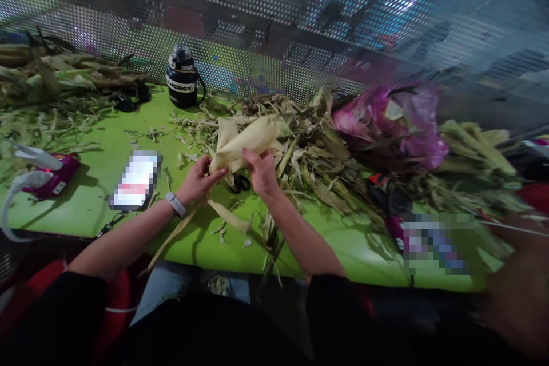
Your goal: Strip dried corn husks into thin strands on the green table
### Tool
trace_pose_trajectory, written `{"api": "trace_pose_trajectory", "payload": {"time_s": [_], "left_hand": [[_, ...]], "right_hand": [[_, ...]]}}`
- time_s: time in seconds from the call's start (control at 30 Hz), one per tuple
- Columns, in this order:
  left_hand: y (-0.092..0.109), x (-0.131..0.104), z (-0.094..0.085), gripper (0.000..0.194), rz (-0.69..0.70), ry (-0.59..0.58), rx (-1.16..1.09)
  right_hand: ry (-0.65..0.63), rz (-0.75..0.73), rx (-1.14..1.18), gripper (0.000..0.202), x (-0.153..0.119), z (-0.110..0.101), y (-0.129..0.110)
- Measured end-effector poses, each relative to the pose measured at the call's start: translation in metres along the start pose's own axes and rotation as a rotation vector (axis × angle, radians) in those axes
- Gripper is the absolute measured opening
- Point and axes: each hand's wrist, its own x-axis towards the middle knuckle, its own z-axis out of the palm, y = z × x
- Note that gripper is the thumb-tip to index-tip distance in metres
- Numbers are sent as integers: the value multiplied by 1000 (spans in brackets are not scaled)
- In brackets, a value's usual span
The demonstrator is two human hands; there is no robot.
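Observation:
Pale yellow corn husks (251, 140) are stretched between my two hands over the green table (253, 254). My left hand (203, 176) pinches their lower left end, thumb on top. On the right side, my right hand (261, 172) grips the husks with its thumb laid over them. Black-handled scissors (240, 184) lie on the table just below the husks, partly covered by them. A loose strip of husk (229, 217) hangs below my left hand. Behind my hands spreads a pile of dry husk scraps (317, 166).
A dark bottle (182, 77) stands at the back. Left of my arm are a phone (135, 180) and a purple power strip (51, 177) with cables. A pink plastic bag (390, 126) sits right of the pile. Another person's arm (514, 274) is at far right.

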Motion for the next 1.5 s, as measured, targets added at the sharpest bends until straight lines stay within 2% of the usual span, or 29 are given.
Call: {"api": "trace_pose_trajectory", "payload": {"time_s": [0.17, 0.3, 0.43, 0.53, 0.63, 0.73, 0.83, 0.9, 0.97, 1.1, 1.2, 1.33, 1.5], "left_hand": [[3, -2, -2, 28, 63, -113, 55], [3, 0, -7, 26, 202, 25, 72], [2, 3, -8, 37, 185, 59, -54], [5, 4, -8, 46, 137, 7, -177], [7, 5, -8, 42, 70, -63, -235], [7, 5, -7, 37, 59, -20, -194], [7, 4, -6, 39, 62, 58, -138], [8, 3, -6, 41, 39, 33, -136], [7, 3, -7, 40, 17, -1, -165], [6, 3, -8, 33, 8, -15, -229], [6, 4, -9, 29, 55, 38, -214], [7, 6, -11, 32, 97, 130, -175], [8, 8, -14, 36, 85, 96, -257]], "right_hand": [[63, 27, 37, 43, 9, 2, 4], [39, 127, 83, 49, 14, -1, 9], [-14, 173, 72, 57, 15, -3, 12], [-20, 80, -105, 57, 13, -6, 10], [-2, -134, -451, 57, 10, -10, 6], [34, -311, -718, 60, 8, -12, 4], [16, -362, -845, 59, 8, -11, 2], [-15, -382, -859, 55, 8, -11, 0], [-25, -404, -804, 51, 9, -12, -1], [1, -387, -542, 41, 12, -14, -1], [6, -324, -418, 33, 12, -15, -1], [-10, -150, -245, 39, 9, -13, -2], [-47, 106, 123, 40, 9, -10, -4]]}}
